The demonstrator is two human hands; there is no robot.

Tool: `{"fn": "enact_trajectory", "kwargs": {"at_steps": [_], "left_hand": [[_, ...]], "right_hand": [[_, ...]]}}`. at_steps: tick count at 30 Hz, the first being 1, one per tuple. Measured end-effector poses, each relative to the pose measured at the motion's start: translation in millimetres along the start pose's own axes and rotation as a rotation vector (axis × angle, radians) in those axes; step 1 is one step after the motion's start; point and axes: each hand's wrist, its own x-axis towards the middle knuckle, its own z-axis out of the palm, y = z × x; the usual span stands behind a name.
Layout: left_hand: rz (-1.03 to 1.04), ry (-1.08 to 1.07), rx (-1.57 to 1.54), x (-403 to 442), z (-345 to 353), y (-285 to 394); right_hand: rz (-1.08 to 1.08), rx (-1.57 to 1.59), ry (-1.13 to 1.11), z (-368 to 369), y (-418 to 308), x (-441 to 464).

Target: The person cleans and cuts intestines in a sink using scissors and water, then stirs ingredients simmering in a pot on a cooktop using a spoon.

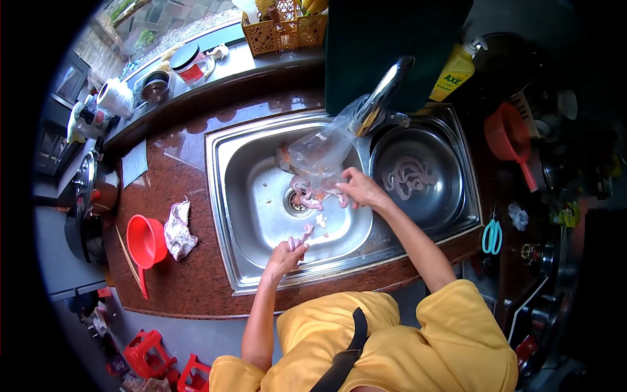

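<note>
Low in the left sink basin (pixel 251 222), my left hand (pixel 285 259) is closed around a pale pink length of intestine (pixel 308 230), whose end sticks up past the fingers. My right hand (pixel 360 188) is pinched at the basin's right side, beside a clear plastic bag (pixel 320 153) hanging under the faucet. What its fingers grip is too small to make out. More intestine (pixel 305 194) lies coiled over the drain, just left of my right hand. Small whitish scraps (pixel 321 220) rest on the basin floor between my hands.
The right basin holds a metal bowl (pixel 450 209) with more intestine. The faucet (pixel 382 95) leans over the sink. A red dipper (pixel 146 242) and crumpled cloth (pixel 180 230) lie left. To the right are turquoise scissors (pixel 492 236), a pink dipper (pixel 508 132) and a yellow soap bottle (pixel 454 73).
</note>
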Motion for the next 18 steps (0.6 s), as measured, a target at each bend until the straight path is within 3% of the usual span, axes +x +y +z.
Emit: {"fn": "enact_trajectory", "kwargs": {"at_steps": [4,8,10,12,13,15,16,18], "left_hand": [[-0.023,0.041,-0.039,-3,-1,-7],[-0.05,0.032,-0.069,-4,-5,-7],[-0.079,0.048,-0.094,-4,-5,-3],[-0.053,0.035,-0.094,2,-8,-4],[-0.037,0.029,-0.093,6,-9,-5],[-0.054,0.035,-0.112,12,-9,-3],[-0.066,0.013,-0.113,13,-12,0],[-0.08,-0.016,-0.111,18,-11,3]], "right_hand": [[0.236,0.13,0.01,49,13,50],[-0.219,-0.047,0.018,67,7,154],[-0.324,-0.064,-0.052,63,-23,169],[-0.193,-0.164,-0.315,54,-44,172],[-0.401,-0.271,-0.081,62,-36,161],[-0.23,-0.15,-0.004,66,-27,140],[-0.253,-0.128,0.105,70,-15,134],[-0.13,-0.127,0.093,65,3,117]]}}
